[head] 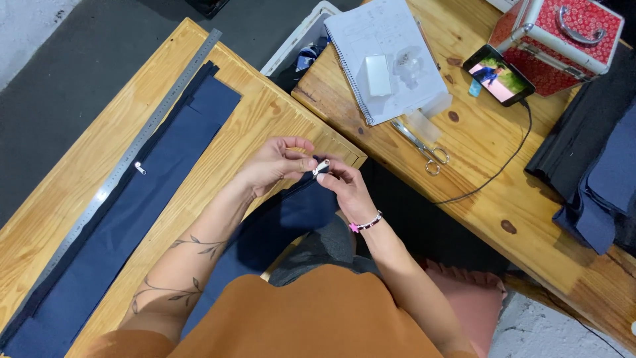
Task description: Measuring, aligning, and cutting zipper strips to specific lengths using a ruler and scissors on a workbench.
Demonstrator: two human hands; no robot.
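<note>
My left hand (277, 163) and my right hand (346, 186) meet in front of me over the wooden table's (252, 129) corner. Between their fingertips they pinch a small silver zipper slider (320, 168) at the end of a dark navy zipper tape (301, 185). The tape lies on a navy fabric piece (278, 222) draped off the table edge onto my lap. My right wrist wears a beaded bracelet.
Long navy fabric strips (132, 205) lie on the left table with a steel ruler (142, 136) and a loose slider (140, 168). The right table holds scissors (424, 147), a spiral notebook (387, 56), a phone (498, 74), a red case (563, 33) and stacked dark fabric (596, 166).
</note>
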